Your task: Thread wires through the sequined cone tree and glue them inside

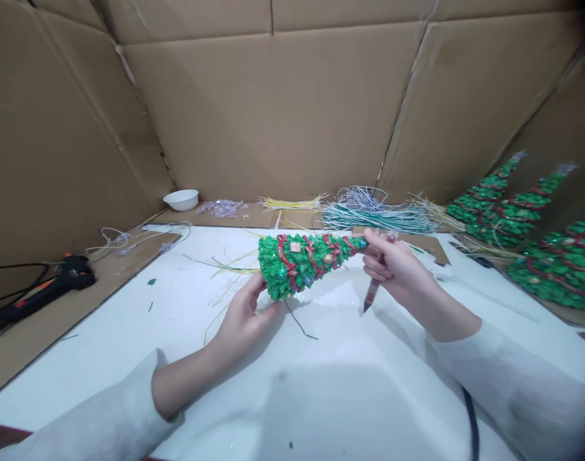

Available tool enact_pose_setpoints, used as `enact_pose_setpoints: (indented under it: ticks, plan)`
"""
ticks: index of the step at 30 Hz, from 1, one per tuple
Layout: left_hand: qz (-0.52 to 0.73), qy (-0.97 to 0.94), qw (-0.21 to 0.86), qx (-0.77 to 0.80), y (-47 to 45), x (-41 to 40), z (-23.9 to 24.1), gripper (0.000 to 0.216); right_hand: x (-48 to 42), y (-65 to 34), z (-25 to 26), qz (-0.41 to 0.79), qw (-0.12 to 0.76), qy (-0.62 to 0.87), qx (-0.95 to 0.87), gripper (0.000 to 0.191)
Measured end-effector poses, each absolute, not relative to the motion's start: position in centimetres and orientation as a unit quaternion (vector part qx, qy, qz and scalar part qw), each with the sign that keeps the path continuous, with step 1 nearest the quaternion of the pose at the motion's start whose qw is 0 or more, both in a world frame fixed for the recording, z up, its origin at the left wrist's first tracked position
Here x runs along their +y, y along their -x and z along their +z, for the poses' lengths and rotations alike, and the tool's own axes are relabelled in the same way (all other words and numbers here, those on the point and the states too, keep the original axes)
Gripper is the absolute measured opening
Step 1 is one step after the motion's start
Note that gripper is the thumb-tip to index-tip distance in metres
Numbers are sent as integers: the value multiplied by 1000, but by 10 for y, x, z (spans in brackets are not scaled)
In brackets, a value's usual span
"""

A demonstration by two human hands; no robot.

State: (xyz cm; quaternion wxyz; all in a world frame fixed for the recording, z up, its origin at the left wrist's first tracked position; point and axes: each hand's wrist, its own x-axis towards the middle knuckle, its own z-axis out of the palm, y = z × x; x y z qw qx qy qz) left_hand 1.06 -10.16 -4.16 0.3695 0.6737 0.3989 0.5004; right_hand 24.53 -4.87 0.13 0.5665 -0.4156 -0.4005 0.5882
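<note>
A small green Christmas tree (pixel 302 261) with red garlands, gold beads and a tiny pink box lies sideways above the white table. My left hand (pixel 247 314) grips its wide base from below, with some fingers hidden behind it. At the narrow tip, my right hand (pixel 388 262) pinches the tree between thumb and finger. The same hand also holds a reddish-brown pen-like tool (pixel 370 293), its dark point aimed down at the table. Yellow and green wires (pixel 235 267) stick out from around the base. A thin dark wire (pixel 301 321) hangs below it.
Several finished-looking trees (pixel 527 205) stand at the right. Along the back lie green wires (pixel 379 218), yellow wires (pixel 292 203), clear plastic pieces (pixel 224 208) and a white bowl (pixel 182 200). A black glue gun (pixel 47 288) with a cord rests at the left. Cardboard walls (pixel 273 115) surround the table.
</note>
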Motion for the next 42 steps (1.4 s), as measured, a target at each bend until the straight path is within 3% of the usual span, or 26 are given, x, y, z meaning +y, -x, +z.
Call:
enact_pose_setpoints:
  ticks: [4, 9, 19, 32, 42]
  plan:
    - [495, -691, 320, 418, -9, -102, -43, 29, -49, -244, -2, 596, 541, 438, -400, 14]
    - [472, -715, 276, 435, -2, -98, -48, 28, -47, -246, -7, 588, 508, 458, -432, 19]
    - [474, -690, 353, 417, 3, -94, -48, 30, -44, -244, -15, 576, 477, 509, -426, 34]
    - [467, -583, 557, 363, 12, -87, -38, 50, -37, -245, -23, 592, 452, 526, -411, 28]
    - [462, -536, 616, 347, 20, -89, -21, 51, -35, -247, -23, 605, 403, 541, -423, 26]
